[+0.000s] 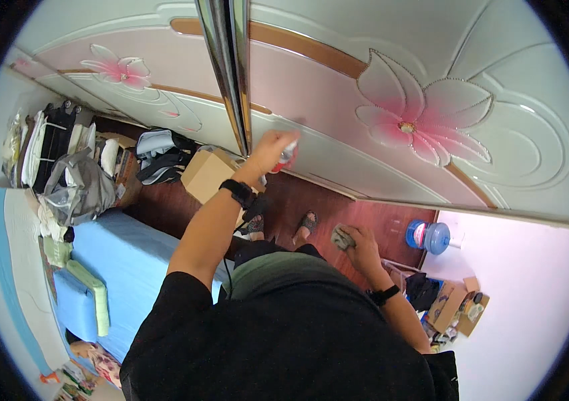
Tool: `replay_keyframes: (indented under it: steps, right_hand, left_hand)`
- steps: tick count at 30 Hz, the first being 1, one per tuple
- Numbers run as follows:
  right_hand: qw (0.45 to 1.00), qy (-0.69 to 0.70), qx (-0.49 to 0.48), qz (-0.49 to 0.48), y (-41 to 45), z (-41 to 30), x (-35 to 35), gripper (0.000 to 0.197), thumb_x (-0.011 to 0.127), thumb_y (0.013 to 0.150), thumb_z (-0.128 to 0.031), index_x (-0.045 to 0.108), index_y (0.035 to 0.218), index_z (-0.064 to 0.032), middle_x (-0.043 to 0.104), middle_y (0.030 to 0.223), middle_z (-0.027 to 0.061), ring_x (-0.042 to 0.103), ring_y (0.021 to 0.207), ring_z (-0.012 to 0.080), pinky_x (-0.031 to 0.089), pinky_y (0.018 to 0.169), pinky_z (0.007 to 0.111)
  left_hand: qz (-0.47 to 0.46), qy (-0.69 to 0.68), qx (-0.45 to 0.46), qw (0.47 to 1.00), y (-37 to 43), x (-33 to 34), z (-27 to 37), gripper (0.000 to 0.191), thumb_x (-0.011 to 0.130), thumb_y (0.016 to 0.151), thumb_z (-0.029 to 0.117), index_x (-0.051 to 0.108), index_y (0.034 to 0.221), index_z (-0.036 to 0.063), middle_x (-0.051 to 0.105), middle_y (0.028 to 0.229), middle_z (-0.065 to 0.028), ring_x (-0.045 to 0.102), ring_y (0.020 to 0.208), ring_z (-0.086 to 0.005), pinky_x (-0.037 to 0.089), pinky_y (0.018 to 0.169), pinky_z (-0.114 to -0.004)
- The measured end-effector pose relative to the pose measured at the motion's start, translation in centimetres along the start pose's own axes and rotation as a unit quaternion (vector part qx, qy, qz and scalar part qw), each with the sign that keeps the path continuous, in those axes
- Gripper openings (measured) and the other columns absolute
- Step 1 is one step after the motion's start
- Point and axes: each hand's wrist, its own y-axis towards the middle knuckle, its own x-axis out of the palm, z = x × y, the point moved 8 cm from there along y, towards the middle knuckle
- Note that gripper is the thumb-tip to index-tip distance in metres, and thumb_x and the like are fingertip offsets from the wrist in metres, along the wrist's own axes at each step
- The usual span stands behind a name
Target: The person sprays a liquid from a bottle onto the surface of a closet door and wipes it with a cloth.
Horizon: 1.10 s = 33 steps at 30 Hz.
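My left hand [267,150] is raised in front of the wardrobe door [314,135] and closed around a small bottle [286,159] with a white top and red on its body. My fingers hide much of it, so I cannot tell whether it has a spray trigger. Lower down, over the floor, my right hand [364,248] grips a bunched grey-green cloth [342,237], held away from the door. Pale pink and white panels face me, decorated with a large pink flower [407,125]. A shiny metal door edge [229,65] runs upright beside my left hand.
On the reddish wood floor [324,200] stands an open cardboard box [209,173], near my feet. A bed with a blue sheet [129,260] lies to the left, with bags [79,185] piled beyond it. Rightward are a blue water jug [427,236] and cluttered boxes [447,306].
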Motion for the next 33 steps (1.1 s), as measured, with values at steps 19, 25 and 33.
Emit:
replay_keyframes:
  steps: [19, 25, 33]
  right_hand:
    - [0.995, -0.007, 0.031, 0.090, -3.7, -1.1, 2.0, 0.047, 0.079, 0.081, -0.008, 0.071, 0.126, -0.0122, 0.066, 0.121, 0.0109, 0.059, 0.113, 0.0365, 0.049, 0.098, 0.045]
    - [0.995, -0.015, 0.041, 0.085, -3.9, -1.0, 1.7, 0.049, 0.078, 0.080, -0.007, 0.071, 0.128, -0.0138, 0.066, 0.122, 0.0109, 0.060, 0.113, 0.0366, 0.049, 0.098, 0.045]
    - [0.996, 0.002, 0.053, 0.069, -4.1, -1.4, 2.1, 0.052, 0.068, 0.079, 0.000, 0.070, 0.129, -0.0145, 0.063, 0.125, 0.0134, 0.056, 0.118, 0.0394, 0.048, 0.104, 0.046]
  left_hand:
    - [-0.090, 0.013, -0.049, 0.995, 2.1, 3.6, 1.2, 0.050, 0.059, 0.102, 0.045, 0.064, 0.077, 0.0020, 0.062, 0.066, -0.0078, 0.060, 0.053, -0.0186, 0.047, 0.049, -0.033]
    - [-0.123, 0.108, -0.039, 0.986, 2.8, 5.6, 0.3, 0.053, 0.057, 0.103, 0.048, 0.064, 0.078, 0.0024, 0.063, 0.066, -0.0080, 0.058, 0.053, -0.0179, 0.046, 0.050, -0.031]
    - [-0.147, 0.172, -0.079, 0.971, 2.9, 7.4, 0.3, 0.050, 0.062, 0.101, 0.048, 0.063, 0.079, 0.0031, 0.061, 0.065, -0.0070, 0.056, 0.053, -0.0167, 0.045, 0.049, -0.033]
